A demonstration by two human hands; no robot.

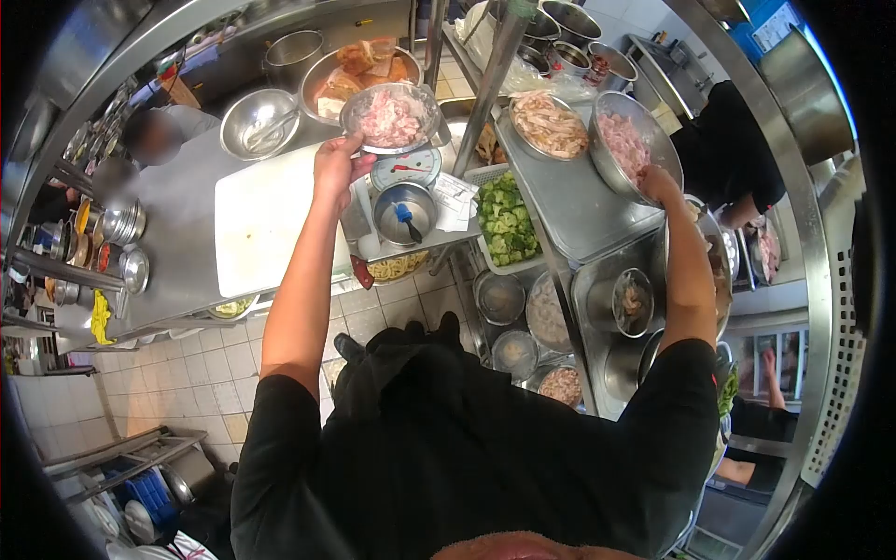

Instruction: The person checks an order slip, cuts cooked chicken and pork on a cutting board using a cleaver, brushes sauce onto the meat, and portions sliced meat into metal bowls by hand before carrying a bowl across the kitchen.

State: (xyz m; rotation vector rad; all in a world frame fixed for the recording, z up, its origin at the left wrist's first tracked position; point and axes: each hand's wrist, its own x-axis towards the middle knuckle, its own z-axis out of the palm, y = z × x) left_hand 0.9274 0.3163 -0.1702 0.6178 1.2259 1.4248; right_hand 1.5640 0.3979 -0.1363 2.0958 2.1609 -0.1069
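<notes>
My left hand [342, 168] is at the near rim of a metal bowl [437, 119] heaped with pale pink raw meat [390, 116], thumb on the rim and fingers partly beneath it. Just under that bowl is a dial scale [407, 169] with a red pointer; whether the bowl rests on it I cannot tell. My right hand [661, 186] grips the near rim of a larger steel bowl [658, 140], which is tilted and has raw meat strips [623, 142] inside. Beside it, a round container of sliced cooked-looking meat [549, 126] stands on a metal tray [571, 219].
A white cutting board [266, 224] lies on the steel counter to the left. Near the scale are a steel pot [404, 213] with a blue-headed tool and a basket of chopped greens [507, 222]. A metal post [490, 84] rises between my hands. Other people stand left and right.
</notes>
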